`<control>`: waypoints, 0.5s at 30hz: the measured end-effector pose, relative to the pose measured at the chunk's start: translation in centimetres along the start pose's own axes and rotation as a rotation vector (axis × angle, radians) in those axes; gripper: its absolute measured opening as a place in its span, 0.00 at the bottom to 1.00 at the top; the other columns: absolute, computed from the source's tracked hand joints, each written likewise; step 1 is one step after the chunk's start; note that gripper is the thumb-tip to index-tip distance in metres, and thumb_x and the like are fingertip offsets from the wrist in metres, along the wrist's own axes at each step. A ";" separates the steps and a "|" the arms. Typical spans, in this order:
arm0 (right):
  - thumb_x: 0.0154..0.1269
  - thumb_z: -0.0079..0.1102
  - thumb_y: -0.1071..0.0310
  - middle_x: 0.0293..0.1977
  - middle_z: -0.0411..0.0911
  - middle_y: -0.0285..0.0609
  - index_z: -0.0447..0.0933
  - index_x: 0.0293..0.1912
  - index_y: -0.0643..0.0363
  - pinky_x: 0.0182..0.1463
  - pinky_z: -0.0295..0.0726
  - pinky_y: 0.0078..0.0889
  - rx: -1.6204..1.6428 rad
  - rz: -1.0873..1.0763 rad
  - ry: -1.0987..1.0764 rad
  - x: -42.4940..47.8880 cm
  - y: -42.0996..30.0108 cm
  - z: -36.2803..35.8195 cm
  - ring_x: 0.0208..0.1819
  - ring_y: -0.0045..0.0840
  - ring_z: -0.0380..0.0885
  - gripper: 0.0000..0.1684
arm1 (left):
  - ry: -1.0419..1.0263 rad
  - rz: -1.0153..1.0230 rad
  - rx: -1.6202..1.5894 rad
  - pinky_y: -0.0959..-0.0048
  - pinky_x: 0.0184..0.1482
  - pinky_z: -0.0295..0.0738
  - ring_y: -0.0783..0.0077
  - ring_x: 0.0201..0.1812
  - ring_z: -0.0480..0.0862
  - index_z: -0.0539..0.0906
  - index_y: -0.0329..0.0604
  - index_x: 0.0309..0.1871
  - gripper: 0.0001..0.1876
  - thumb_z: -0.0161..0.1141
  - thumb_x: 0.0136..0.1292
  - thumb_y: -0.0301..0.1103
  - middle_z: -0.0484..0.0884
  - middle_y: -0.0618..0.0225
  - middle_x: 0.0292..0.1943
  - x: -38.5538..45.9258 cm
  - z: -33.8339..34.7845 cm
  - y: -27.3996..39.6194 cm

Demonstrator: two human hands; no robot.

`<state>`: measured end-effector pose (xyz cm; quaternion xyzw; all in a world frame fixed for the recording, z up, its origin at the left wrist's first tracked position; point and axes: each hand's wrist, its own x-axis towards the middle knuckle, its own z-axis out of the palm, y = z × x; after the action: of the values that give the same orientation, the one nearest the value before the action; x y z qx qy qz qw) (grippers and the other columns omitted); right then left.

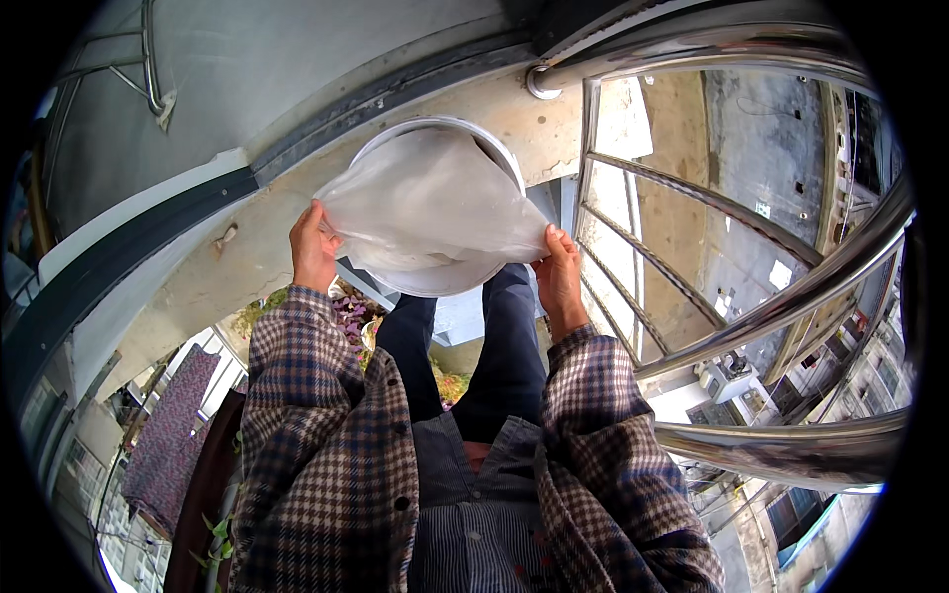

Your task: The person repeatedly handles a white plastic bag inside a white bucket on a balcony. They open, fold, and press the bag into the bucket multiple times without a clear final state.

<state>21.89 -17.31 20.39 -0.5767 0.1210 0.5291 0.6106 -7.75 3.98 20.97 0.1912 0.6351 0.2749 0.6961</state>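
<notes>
A translucent white plastic sheet or bag [437,193] is stretched across the mouth of a round white tub [430,285]. At its left corner, my left hand [314,248] pinches the plastic between thumb and fingers. My right hand [559,274] grips the opposite corner in the same way. The tub's rim shows behind the plastic at the top and right, and again along the near edge. Most of the tub's inside is hidden by the plastic, so its contents cannot be seen.
Polished steel railings [786,296] curve along the right, with buildings far below beyond them. A concrete ledge [207,237] runs past the tub on the left. Potted plants [352,319] and a blue-grey surface [460,319] lie beneath. A patterned cloth [170,430] hangs at lower left.
</notes>
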 end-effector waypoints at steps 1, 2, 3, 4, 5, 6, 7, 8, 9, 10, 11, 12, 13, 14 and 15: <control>0.69 0.58 0.55 0.35 0.77 0.32 0.72 0.38 0.54 0.48 0.73 0.25 0.000 0.007 -0.002 0.1 0.2 -0.4 0.39 0.15 0.75 0.13 | 0.000 0.011 -0.027 0.60 0.55 0.72 0.70 0.51 0.80 0.78 0.43 0.51 0.15 0.53 0.71 0.43 0.81 0.68 0.48 0.0 0.2 -0.2; 0.69 0.58 0.55 0.36 0.77 0.32 0.73 0.38 0.54 0.49 0.73 0.25 0.001 0.015 -0.005 0.1 0.4 -0.8 0.39 0.15 0.75 0.13 | 0.000 0.023 -0.054 0.60 0.55 0.72 0.69 0.51 0.80 0.77 0.42 0.51 0.15 0.53 0.72 0.43 0.81 0.68 0.49 0.0 0.5 -0.3; 0.69 0.58 0.55 0.37 0.78 0.33 0.73 0.39 0.55 0.49 0.73 0.26 0.009 0.026 -0.009 0.0 0.4 -0.5 0.40 0.16 0.75 0.14 | 0.004 0.038 -0.078 0.59 0.56 0.72 0.68 0.52 0.80 0.77 0.41 0.52 0.16 0.52 0.72 0.43 0.81 0.67 0.50 -0.1 0.8 -0.1; 0.69 0.59 0.54 0.38 0.78 0.34 0.74 0.39 0.56 0.50 0.73 0.27 0.018 0.037 -0.013 -0.1 0.4 -0.2 0.41 0.17 0.76 0.15 | 0.005 0.029 -0.099 0.60 0.56 0.72 0.68 0.52 0.80 0.77 0.41 0.53 0.16 0.51 0.72 0.44 0.80 0.66 0.50 0.1 0.7 -0.2; 0.69 0.59 0.54 0.39 0.78 0.34 0.74 0.40 0.57 0.51 0.73 0.27 0.027 0.048 -0.018 -0.2 0.5 0.1 0.42 0.18 0.76 0.16 | 0.005 0.021 -0.120 0.60 0.57 0.72 0.67 0.53 0.80 0.76 0.41 0.53 0.17 0.51 0.73 0.44 0.80 0.65 0.51 0.4 0.5 -0.4; 0.69 0.59 0.54 0.39 0.79 0.35 0.75 0.41 0.58 0.51 0.73 0.28 0.059 0.081 -0.028 -0.2 0.6 0.5 0.43 0.19 0.76 0.17 | 0.007 0.018 -0.139 0.61 0.58 0.72 0.67 0.53 0.79 0.76 0.41 0.54 0.17 0.50 0.73 0.44 0.80 0.65 0.51 0.6 0.1 -0.4; 0.68 0.59 0.53 0.40 0.79 0.36 0.75 0.42 0.60 0.52 0.73 0.28 0.091 0.114 -0.040 -0.1 0.8 0.8 0.43 0.20 0.76 0.18 | 0.001 0.009 -0.151 0.62 0.58 0.72 0.67 0.53 0.79 0.76 0.40 0.54 0.18 0.50 0.73 0.44 0.80 0.64 0.52 0.9 -0.5 -0.4; 0.68 0.59 0.53 0.41 0.79 0.38 0.75 0.43 0.61 0.53 0.73 0.29 0.123 0.148 -0.052 -0.1 1.0 1.2 0.44 0.21 0.77 0.19 | -0.005 0.000 -0.163 0.63 0.58 0.72 0.67 0.54 0.80 0.76 0.40 0.55 0.19 0.51 0.73 0.45 0.80 0.64 0.52 1.2 -1.1 -0.2; 0.68 0.59 0.53 0.43 0.79 0.39 0.74 0.45 0.62 0.55 0.73 0.31 0.139 0.172 -0.051 -0.1 1.0 0.9 0.46 0.23 0.77 0.20 | -0.019 -0.019 -0.181 0.64 0.57 0.72 0.67 0.54 0.80 0.75 0.39 0.56 0.19 0.51 0.72 0.45 0.80 0.63 0.53 1.0 -0.5 -0.1; 0.68 0.59 0.54 0.46 0.78 0.41 0.73 0.48 0.64 0.56 0.72 0.32 0.156 0.197 -0.051 -0.2 1.0 0.5 0.48 0.25 0.76 0.22 | -0.035 -0.045 -0.145 0.64 0.57 0.73 0.66 0.54 0.80 0.75 0.39 0.57 0.20 0.53 0.71 0.45 0.80 0.63 0.53 0.7 -0.1 0.0; 0.68 0.59 0.54 0.48 0.78 0.43 0.73 0.51 0.65 0.58 0.72 0.34 0.173 0.222 -0.051 -0.2 1.1 0.2 0.50 0.27 0.76 0.24 | -0.051 -0.070 -0.109 0.65 0.56 0.73 0.66 0.53 0.80 0.75 0.38 0.58 0.22 0.54 0.70 0.45 0.80 0.62 0.53 0.3 0.1 0.2; 0.68 0.59 0.55 0.51 0.76 0.44 0.70 0.54 0.66 0.60 0.71 0.36 0.203 0.258 -0.043 -0.5 0.8 0.7 0.53 0.28 0.75 0.26 | -0.063 -0.092 -0.069 0.65 0.56 0.74 0.66 0.53 0.80 0.74 0.37 0.58 0.23 0.56 0.69 0.45 0.80 0.62 0.53 -0.6 0.8 0.9; 0.67 0.59 0.55 0.54 0.75 0.46 0.68 0.57 0.67 0.62 0.70 0.38 0.231 0.294 -0.034 -1.0 0.3 1.5 0.55 0.30 0.74 0.28 | -0.126 -0.068 0.078 0.66 0.55 0.74 0.66 0.53 0.80 0.74 0.36 0.58 0.23 0.59 0.68 0.44 0.80 0.62 0.54 -1.2 1.1 1.1; 0.67 0.59 0.56 0.56 0.73 0.47 0.66 0.60 0.68 0.64 0.68 0.40 0.258 0.329 -0.025 -1.3 0.3 2.2 0.58 0.32 0.72 0.31 | -0.188 -0.043 0.225 0.66 0.55 0.75 0.67 0.53 0.81 0.75 0.35 0.58 0.24 0.61 0.66 0.43 0.80 0.61 0.54 -1.7 1.3 1.2; 0.67 0.59 0.56 0.57 0.73 0.47 0.65 0.62 0.67 0.65 0.67 0.41 0.282 0.357 -0.037 -1.5 0.5 2.5 0.59 0.33 0.71 0.31 | -0.254 -0.020 0.371 0.66 0.54 0.75 0.67 0.52 0.81 0.75 0.33 0.57 0.25 0.64 0.64 0.42 0.80 0.61 0.54 -2.0 1.7 1.2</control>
<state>19.69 -16.15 22.01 -0.4453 0.2825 0.6170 0.5841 -6.31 3.81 23.51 0.3426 0.5840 0.1204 0.7260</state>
